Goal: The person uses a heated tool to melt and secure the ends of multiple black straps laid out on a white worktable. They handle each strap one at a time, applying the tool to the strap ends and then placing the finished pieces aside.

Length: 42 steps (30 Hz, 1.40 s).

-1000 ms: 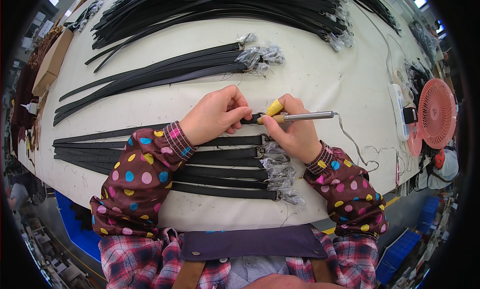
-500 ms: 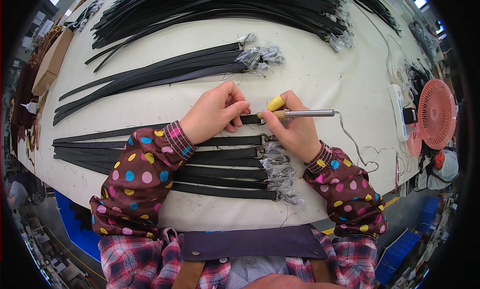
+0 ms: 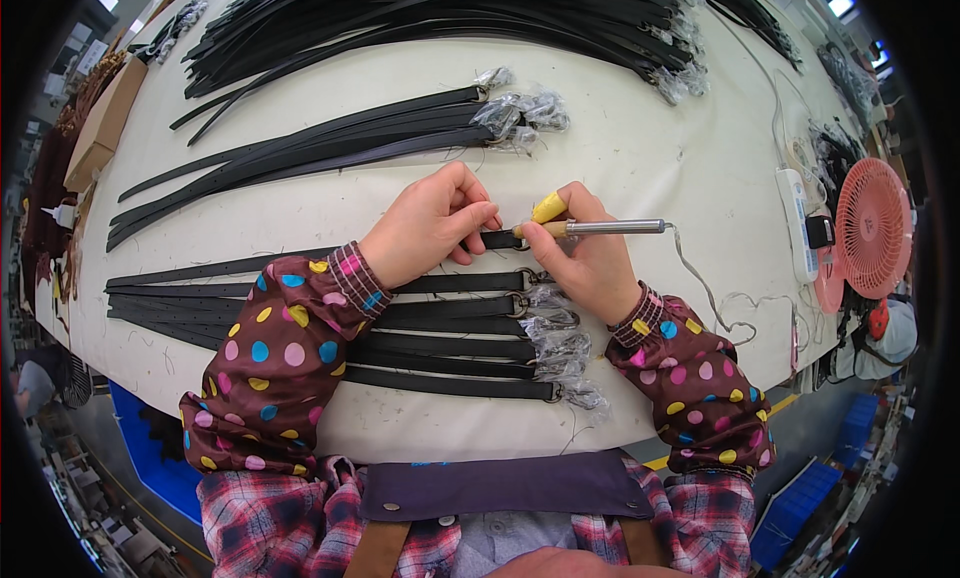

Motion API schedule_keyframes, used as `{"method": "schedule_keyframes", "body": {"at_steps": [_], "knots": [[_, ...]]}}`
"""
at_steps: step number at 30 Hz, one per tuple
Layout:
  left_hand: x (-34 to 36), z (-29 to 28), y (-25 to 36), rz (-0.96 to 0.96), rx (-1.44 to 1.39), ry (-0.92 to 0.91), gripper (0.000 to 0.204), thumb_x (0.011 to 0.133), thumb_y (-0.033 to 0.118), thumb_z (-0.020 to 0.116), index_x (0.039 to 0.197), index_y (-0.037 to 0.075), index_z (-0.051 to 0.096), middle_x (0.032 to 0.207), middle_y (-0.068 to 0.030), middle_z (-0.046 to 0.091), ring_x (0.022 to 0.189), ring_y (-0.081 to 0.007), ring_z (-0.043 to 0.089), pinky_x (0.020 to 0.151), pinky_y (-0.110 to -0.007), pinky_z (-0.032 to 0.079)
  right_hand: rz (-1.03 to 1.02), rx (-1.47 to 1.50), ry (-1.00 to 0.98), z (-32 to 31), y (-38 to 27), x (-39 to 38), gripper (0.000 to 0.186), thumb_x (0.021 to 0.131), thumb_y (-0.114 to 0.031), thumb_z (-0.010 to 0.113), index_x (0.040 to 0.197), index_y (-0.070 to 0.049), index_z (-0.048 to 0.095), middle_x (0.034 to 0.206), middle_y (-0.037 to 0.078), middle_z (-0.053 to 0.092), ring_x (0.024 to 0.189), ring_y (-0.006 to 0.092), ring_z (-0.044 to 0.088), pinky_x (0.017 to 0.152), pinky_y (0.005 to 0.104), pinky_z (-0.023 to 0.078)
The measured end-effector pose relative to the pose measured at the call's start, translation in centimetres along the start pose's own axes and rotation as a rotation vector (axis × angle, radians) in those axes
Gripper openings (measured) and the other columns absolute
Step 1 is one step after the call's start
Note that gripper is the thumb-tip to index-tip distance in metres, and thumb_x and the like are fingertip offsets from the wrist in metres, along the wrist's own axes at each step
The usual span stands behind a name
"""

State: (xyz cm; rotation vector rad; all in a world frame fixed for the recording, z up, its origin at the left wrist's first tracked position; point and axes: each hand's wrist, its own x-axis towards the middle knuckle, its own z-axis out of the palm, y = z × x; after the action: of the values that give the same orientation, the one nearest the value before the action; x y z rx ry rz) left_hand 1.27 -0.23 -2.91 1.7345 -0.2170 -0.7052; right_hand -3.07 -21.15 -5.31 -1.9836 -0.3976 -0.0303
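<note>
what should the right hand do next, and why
Probably ease the corded tool lightly along the end of the black strap: the right hand holds it close by that end, while the left hand sits over the same strap.

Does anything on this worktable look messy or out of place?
Slightly messy: loose dark threads litter the white table, and the middle bundle's black straps cross unevenly instead of lying parallel. Nothing looks spilled.

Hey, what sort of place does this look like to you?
Probably a workshop or small factory: a big pile of matching black straps lies on a wide pale table, the right hand holds a corded, pen-like tool, and a white power strip lies at the side.
</note>
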Motion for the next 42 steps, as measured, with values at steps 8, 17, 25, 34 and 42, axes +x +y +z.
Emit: {"method": "schedule_keyframes", "body": {"at_steps": [8, 17, 25, 34, 42], "knots": [[0.0, 0.0, -0.2, 0.011, -0.010, 0.025, 0.013, 0.097, 0.012, 0.056, 0.095, 0.001, 0.049, 0.086, -0.0062, 0.065, 0.067, -0.0069, 0.060, 0.054, -0.022, 0.054, -0.031, -0.055, 0.011, 0.0, -0.1, 0.1, 0.020, 0.090, -0.012, 0.067, 0.092, -0.002, 0.050, 0.082, 0.007, 0.062, 0.075, 0.0106, 0.061, 0.065, 0.0242, 0.046], [-0.2, -0.1, 0.1, 0.091, 0.220, 0.059, 0.018, 0.094, 0.015, 0.062, 0.099, 0.004, 0.050, 0.086, -0.0043, 0.063, 0.067, -0.0085, 0.060, 0.054, -0.023, 0.052, -0.017, 0.080, 0.139, 0.6, 1.3, -0.3, 0.021, 0.086, -0.016, 0.070, 0.091, -0.002, 0.055, 0.077, 0.011, 0.062, 0.071, 0.0241, 0.059, 0.066, 0.0331, 0.046], [-1.7, 0.4, 0.5, 0.316, 0.783, -0.061, 0.018, 0.083, 0.021, 0.071, 0.094, 0.009, 0.062, 0.090, -0.0061, 0.064, 0.081, -0.0260, 0.064, 0.071, -0.037, 0.051, 0.058, 0.082, -0.007, -0.9, -1.0, -0.6, 0.019, 0.101, -0.011, 0.051, 0.116, 0.000, 0.056, 0.088, 0.006, 0.066, 0.076, 0.0088, 0.059, 0.071, 0.0235, 0.050], [0.1, -2.4, 1.2, 0.460, 0.927, 0.421, 0.024, 0.084, 0.017, 0.070, 0.105, 0.008, 0.060, 0.095, -0.0070, 0.058, 0.078, -0.0223, 0.061, 0.068, -0.032, 0.050, 0.091, 0.066, -0.022, -0.8, -0.9, -0.8, 0.019, 0.101, -0.012, 0.050, 0.115, -0.001, 0.057, 0.081, 0.006, 0.065, 0.070, 0.0099, 0.061, 0.066, 0.0236, 0.052], [0.5, -3.3, 0.0, 0.482, 1.060, 0.429, 0.024, 0.078, 0.015, 0.074, 0.092, 0.009, 0.056, 0.095, -0.0059, 0.056, 0.091, -0.0271, 0.059, 0.075, -0.039, 0.049, -0.200, -0.120, 0.213, -1.6, 0.3, -0.1, 0.023, 0.090, -0.006, 0.064, 0.112, -0.002, 0.056, 0.099, 0.010, 0.068, 0.088, 0.0177, 0.064, 0.081, 0.0286, 0.049]]}}
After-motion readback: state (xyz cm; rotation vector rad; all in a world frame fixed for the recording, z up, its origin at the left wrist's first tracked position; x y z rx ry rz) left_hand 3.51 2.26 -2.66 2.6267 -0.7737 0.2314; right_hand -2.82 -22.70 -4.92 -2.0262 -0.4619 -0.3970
